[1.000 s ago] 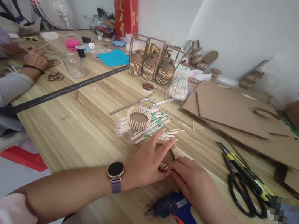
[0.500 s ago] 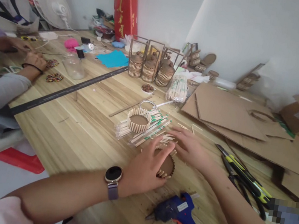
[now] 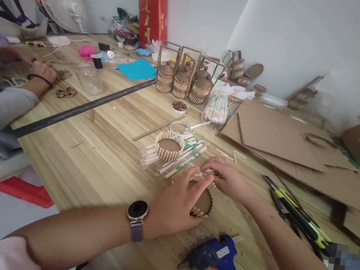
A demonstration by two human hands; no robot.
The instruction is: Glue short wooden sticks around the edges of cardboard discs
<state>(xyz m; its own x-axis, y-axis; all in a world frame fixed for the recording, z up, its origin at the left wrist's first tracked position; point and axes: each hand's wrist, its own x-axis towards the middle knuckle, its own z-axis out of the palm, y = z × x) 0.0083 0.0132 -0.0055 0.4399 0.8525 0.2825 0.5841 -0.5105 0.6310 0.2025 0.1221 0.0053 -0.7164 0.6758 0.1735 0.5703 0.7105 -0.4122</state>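
Observation:
My left hand (image 3: 171, 198), wearing a watch (image 3: 138, 211) on its wrist, curls around a round cardboard base (image 3: 204, 200) on the table. Short wooden sticks stand along part of this base's edge; its left side is hidden under my fingers. Just beyond it, my right hand (image 3: 229, 179) has its fingers closed on short wooden sticks (image 3: 210, 171), partly hidden. A similar base ringed with upright sticks (image 3: 168, 147) rests on packets of wrapped chopsticks (image 3: 184, 161). Near my forearms lies a blue glue gun (image 3: 211, 255) with an orange trigger.
Cutters (image 3: 304, 216) lie to the right, below stacked cardboard sheets (image 3: 279, 135). Behind are small lidded baskets with handle frames (image 3: 182, 82), a bowl of brown balls (image 3: 179, 106) and blue sheets (image 3: 137, 70). On the left, another person's hand (image 3: 41, 72) is near bead strings (image 3: 66, 92).
My right hand has drawn its spread fingers together onto the short sticks. My left hand stays at the round base. The view has shifted slightly.

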